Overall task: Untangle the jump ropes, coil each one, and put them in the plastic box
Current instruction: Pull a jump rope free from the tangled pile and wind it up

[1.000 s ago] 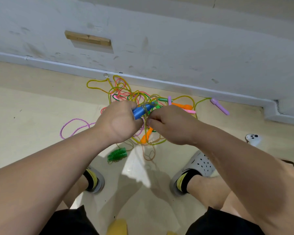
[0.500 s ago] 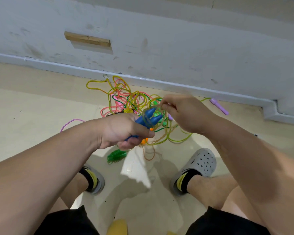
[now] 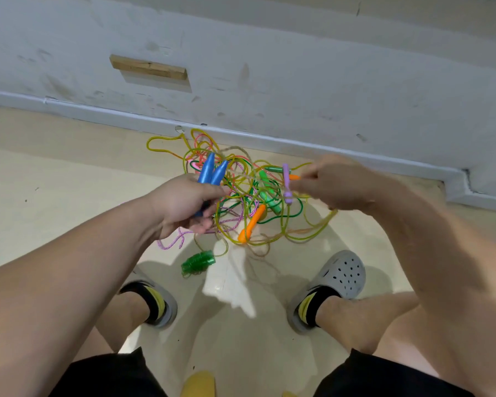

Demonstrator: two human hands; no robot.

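Now the person's hands have moved apart across the tangle of jump ropes (image 3: 241, 196), which lies on the floor (image 3: 55, 196) just in front of the white baseboard (image 3: 269, 137). A second ago both hands were bunched together over the blue handles (image 3: 212, 171); at present the left hand (image 3: 184, 203) alone keeps those two handles, its fingers wrapped tight around their lower ends so that the tips point up toward the baseboard. The right hand (image 3: 338, 184) has swung out to the other side of the tangle and is blurred, so whether its fingers pinch a yellow strand or the orange tip beside the purple handle (image 3: 286, 181) cannot be told. That spread suggests the blue rope is being drawn out of the knot, though its cord is hard to follow among the other strands. An orange handle (image 3: 252, 223) and a green handle (image 3: 267, 193) remain inside the tangle; a ribbed green handle (image 3: 198, 262) lies on the near side of it, toward the grey clogs (image 3: 341, 275). No plastic box is in view, and nothing is coiled yet.
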